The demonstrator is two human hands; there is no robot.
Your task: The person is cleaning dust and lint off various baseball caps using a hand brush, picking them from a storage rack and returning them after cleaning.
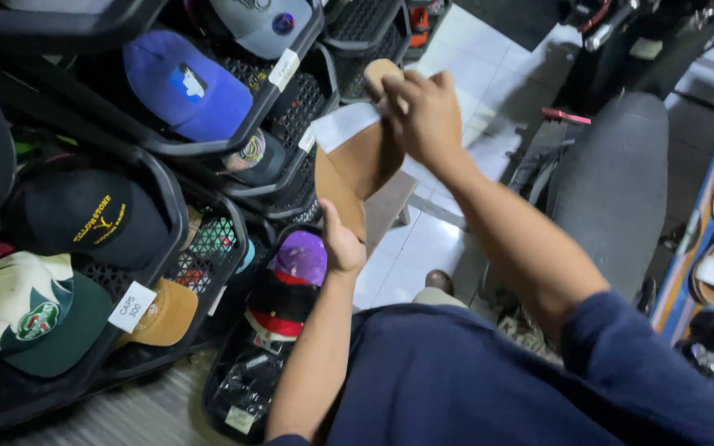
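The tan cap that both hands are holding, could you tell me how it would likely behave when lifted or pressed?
The tan cap probably handles light: the right hand lifts it by pinching the top. Its brim looks flat and fairly stiff where the left hand steadies the lower edge, while the crown would likely fold under pressure. The matte, suede-like surface seems unlikely to slip.

We see dim, uneven indoor light: the tiled floor [456, 58] beyond the hands [423, 111] gleams palely (brightest patch), the racks left of them sink into shadow, and edges blur softly.
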